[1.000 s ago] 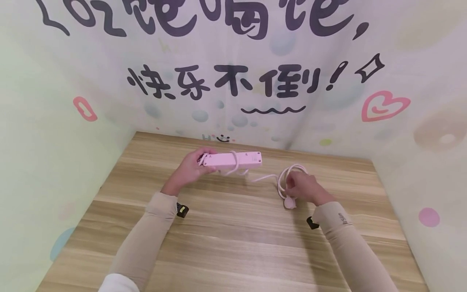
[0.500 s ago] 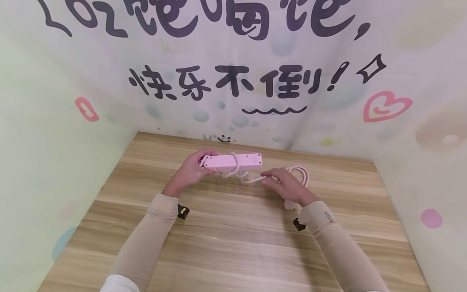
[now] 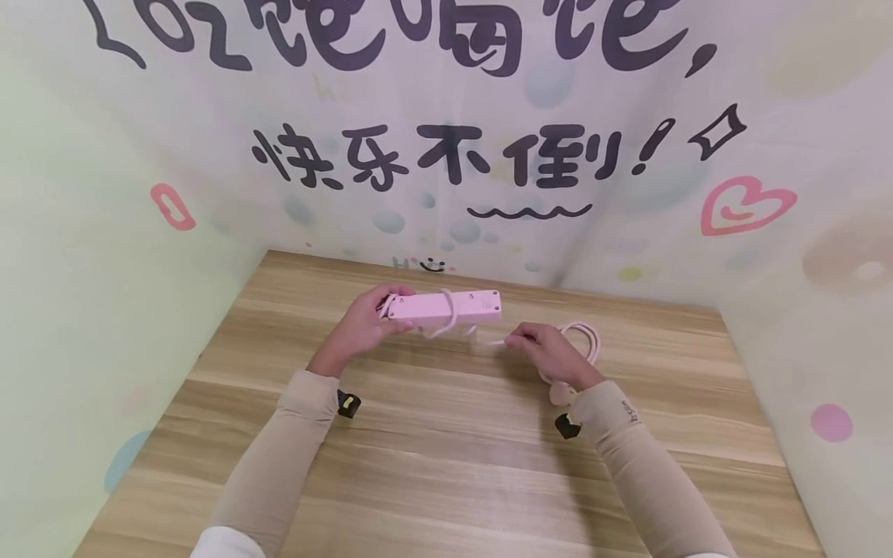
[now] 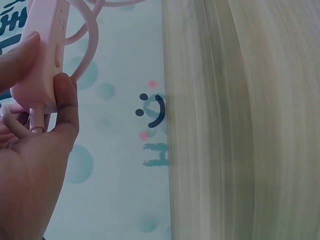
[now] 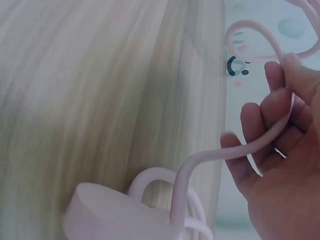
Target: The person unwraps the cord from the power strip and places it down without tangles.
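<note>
A pink power strip [image 3: 422, 308] is held up by its left end in my left hand [image 3: 361, 325], thumb and fingers gripping its sides. Its pink cord [image 3: 452, 314] loops once around the strip's middle. In the left wrist view, the cord leaves the strip's end [image 4: 37, 117] next to my palm. My right hand [image 3: 551, 353] pinches the cord between thumb and fingers, as the right wrist view shows. Past that hand, the rest of the cord lies in a coil [image 3: 584, 335], with the round plug [image 3: 561, 394] beside the right wrist.
Everything is over a wood-grain table [image 3: 446, 465]. A printed cloth wall [image 3: 391, 194] rises along the table's far edge, and side walls stand at left and right. A dark wrist camera [image 3: 349, 403] sits under each forearm.
My right hand has left the coil and plug, moved left along the cord toward the strip, and closed its fingertips on the cord. The left hand and strip have hardly moved.
</note>
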A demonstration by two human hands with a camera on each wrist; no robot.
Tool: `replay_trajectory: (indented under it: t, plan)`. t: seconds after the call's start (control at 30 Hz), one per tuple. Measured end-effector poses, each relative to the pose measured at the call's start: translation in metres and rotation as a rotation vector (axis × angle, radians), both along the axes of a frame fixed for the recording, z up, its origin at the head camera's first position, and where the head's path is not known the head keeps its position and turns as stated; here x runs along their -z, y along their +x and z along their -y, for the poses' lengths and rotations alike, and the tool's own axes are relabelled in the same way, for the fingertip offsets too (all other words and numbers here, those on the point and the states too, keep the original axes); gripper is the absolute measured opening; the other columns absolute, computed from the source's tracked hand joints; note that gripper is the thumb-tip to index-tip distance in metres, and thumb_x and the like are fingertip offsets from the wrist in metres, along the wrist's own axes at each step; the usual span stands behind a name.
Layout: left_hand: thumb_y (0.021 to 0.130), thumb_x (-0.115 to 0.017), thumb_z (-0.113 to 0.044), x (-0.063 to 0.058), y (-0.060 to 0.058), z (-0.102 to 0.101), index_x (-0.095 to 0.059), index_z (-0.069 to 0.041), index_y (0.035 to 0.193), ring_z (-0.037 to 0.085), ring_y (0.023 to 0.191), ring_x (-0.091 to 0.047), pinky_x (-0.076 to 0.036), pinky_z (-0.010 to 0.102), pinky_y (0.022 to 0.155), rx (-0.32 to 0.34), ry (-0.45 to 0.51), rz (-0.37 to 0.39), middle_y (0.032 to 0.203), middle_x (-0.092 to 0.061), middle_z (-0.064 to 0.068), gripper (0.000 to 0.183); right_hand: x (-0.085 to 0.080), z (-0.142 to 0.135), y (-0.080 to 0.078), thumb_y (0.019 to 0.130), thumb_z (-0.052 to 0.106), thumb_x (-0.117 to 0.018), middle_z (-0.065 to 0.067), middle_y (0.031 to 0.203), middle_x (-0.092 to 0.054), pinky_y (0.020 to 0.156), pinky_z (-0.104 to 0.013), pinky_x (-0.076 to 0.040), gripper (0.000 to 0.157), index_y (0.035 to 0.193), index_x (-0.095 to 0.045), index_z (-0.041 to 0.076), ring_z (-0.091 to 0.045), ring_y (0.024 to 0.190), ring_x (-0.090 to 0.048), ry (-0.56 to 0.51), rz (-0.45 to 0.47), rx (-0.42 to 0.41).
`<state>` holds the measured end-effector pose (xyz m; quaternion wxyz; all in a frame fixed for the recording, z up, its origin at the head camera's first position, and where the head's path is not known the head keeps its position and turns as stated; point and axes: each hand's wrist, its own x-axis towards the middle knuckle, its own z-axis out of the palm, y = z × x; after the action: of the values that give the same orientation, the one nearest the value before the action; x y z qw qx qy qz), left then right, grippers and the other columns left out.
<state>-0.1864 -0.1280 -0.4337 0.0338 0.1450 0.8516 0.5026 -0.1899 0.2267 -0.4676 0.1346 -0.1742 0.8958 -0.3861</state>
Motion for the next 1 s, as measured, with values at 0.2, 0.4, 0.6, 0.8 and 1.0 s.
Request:
replay_trajectory:
  t: [0.2,0.4,0.6,0.8,1.0]
  plan:
    - [0.086,-0.08,-0.01,-0.005,0.002,-0.003,-0.061,-0.01,0.13,0.029,0.107,-0.055,-0.046,0.038,0.091,0.018,0.012,0.007,0.128,-0.065,0.016,0.047,-0.007,0.0,-0.001,0.108,0.041,-0.047,-0.015,0.117,-0.069,0.092,-0.042,-0.048,0.042,0.118,-0.067,0.005,-0.027,0.104,-0.06,0.006,0.053,0.053]
    - [0.088,-0.079,-0.011,-0.008,0.003,0.0,-0.06,-0.009,0.132,0.03,0.11,-0.056,-0.047,0.043,0.094,0.006,0.016,0.004,0.13,-0.064,0.017,0.047,-0.014,-0.002,-0.003,0.104,0.045,-0.053,-0.02,0.11,-0.067,0.081,-0.036,-0.043,0.041,0.115,-0.068,0.008,-0.022,0.089,-0.052,-0.026,0.016,0.074]
    - [0.088,-0.079,-0.01,-0.009,0.004,0.004,-0.06,-0.01,0.13,0.03,0.11,-0.056,-0.047,0.043,0.095,0.014,0.037,-0.008,0.129,-0.064,0.016,0.046,-0.02,-0.008,-0.008,0.104,0.039,-0.056,-0.013,0.094,-0.064,0.078,-0.034,-0.042,0.036,0.111,-0.071,0.007,-0.021,0.083,-0.05,-0.078,-0.02,0.148]
    - [0.086,-0.079,-0.008,-0.005,0.005,0.006,-0.062,-0.01,0.126,0.029,0.109,-0.057,-0.047,0.04,0.094,0.055,0.049,-0.03,0.128,-0.065,0.015,0.043,-0.028,-0.012,-0.014,0.103,0.044,-0.057,-0.009,0.105,-0.068,0.093,-0.036,-0.043,0.041,0.115,-0.071,0.008,-0.021,0.102,-0.054,-0.12,-0.009,0.236]
    - [0.084,-0.082,-0.01,-0.001,0.007,0.003,-0.064,-0.011,0.124,0.026,0.107,-0.056,-0.046,0.034,0.091,0.098,0.012,-0.053,0.125,-0.066,0.013,0.044,-0.042,-0.011,-0.015,0.103,0.043,-0.057,-0.013,0.116,-0.069,0.094,-0.037,-0.045,0.042,0.119,-0.071,0.006,-0.025,0.106,-0.056,-0.17,-0.035,0.273]
